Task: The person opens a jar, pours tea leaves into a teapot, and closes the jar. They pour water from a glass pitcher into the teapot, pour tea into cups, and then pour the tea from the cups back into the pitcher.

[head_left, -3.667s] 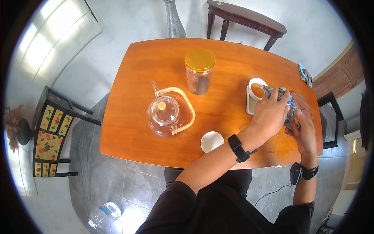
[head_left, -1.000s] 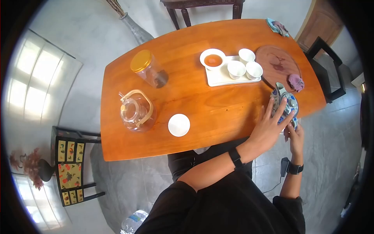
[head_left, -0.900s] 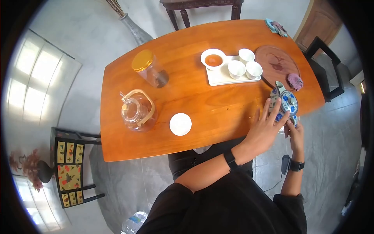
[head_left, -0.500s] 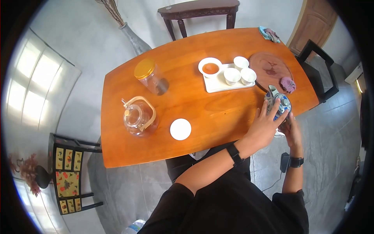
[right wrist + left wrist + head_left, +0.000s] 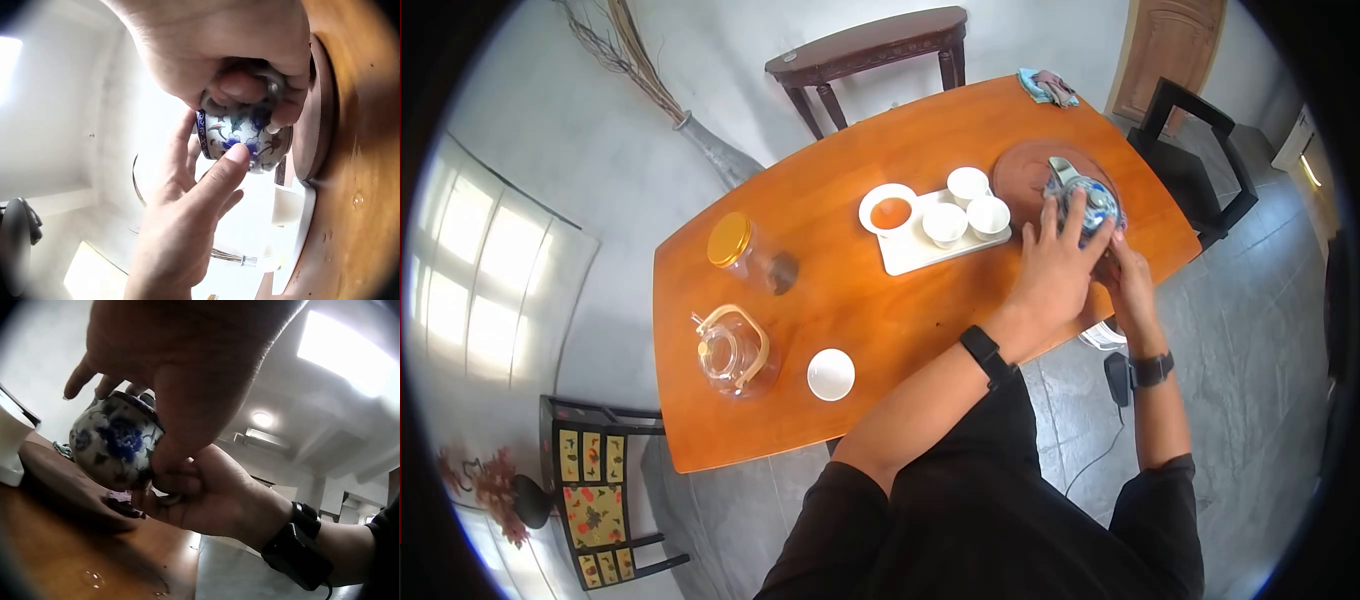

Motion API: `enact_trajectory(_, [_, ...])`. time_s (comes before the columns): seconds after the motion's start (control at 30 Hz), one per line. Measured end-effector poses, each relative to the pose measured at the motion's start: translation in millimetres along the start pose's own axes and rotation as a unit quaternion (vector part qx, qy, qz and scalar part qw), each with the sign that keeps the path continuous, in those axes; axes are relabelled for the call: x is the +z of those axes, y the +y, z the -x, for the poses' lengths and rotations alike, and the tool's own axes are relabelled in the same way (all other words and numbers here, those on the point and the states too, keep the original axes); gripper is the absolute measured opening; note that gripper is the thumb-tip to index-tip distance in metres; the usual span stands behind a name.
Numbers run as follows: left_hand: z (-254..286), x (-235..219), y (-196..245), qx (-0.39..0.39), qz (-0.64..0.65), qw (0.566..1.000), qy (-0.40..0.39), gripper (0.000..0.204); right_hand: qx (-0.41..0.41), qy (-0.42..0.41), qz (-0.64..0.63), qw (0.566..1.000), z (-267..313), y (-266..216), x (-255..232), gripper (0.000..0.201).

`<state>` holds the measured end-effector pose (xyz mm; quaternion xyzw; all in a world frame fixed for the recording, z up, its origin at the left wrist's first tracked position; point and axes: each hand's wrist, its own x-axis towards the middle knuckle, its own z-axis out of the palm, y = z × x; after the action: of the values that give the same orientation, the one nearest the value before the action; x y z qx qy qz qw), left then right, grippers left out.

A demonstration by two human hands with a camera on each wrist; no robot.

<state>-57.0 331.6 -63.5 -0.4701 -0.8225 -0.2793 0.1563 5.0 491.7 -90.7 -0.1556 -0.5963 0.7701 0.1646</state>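
Observation:
A blue-and-white floral teapot [image 5: 1099,200] overlaps the round brown board [image 5: 1017,172] at the right of the table, its spout toward the far side. My right hand [image 5: 1137,290] grips the handle, with fingers curled through it in the right wrist view. Spread across the pot's lid and side are the straight fingers of my left hand [image 5: 1048,265]; its thumb touches the painted body in the right wrist view. Left of the board, a white tray [image 5: 915,257] carries several small white cups [image 5: 944,224]. A larger white bowl-like cup [image 5: 866,212] with amber tea sits at the tray's left end.
A glass kettle [image 5: 728,362] with a wooden handle, a gold-lidded jar [image 5: 750,262] and a white cup [image 5: 831,374] stand at the left. Folded cloths [image 5: 1048,88] lie by the far edge. The crumpled purple cloth [image 5: 122,501] shows beneath the pot in the left wrist view.
Earlier the teapot was tipped at the tea-filled cup, then held near the table's right front edge. Both hands have since carried it, more level, away from me over the round board.

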Motion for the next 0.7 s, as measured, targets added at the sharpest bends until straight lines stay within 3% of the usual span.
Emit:
enact_trajectory(0.2, [-28,12,-34,-0.021,-0.045,0.998,-0.029,0.075,0.005,-0.033,0.018,0.999,-67,34,-7,0.043])
enact_trajectory(0.27, [-29,17,-40,-0.021,-0.054,0.998,-0.023,0.075,0.016,-0.044,0.006,0.999,-68,32,3,0.043])
enact_trajectory(0.33, [-29,22,-47,-0.012,-0.054,0.998,-0.024,0.075,0.009,0.019,0.003,1.000,-67,32,15,0.043])
enact_trajectory(0.47, [-32,20,-54,0.010,-0.056,0.998,-0.032,0.077,0.024,0.018,0.010,0.999,-69,30,15,0.043])
enact_trajectory(0.57, [-34,17,-54,-0.004,-0.043,0.997,-0.059,0.079,0.037,-0.037,0.003,0.999,-74,30,8,0.044])
enact_trajectory(0.7, [-34,17,-57,-0.007,-0.051,0.996,-0.069,0.080,0.060,-0.050,0.007,0.997,-77,26,6,0.045])
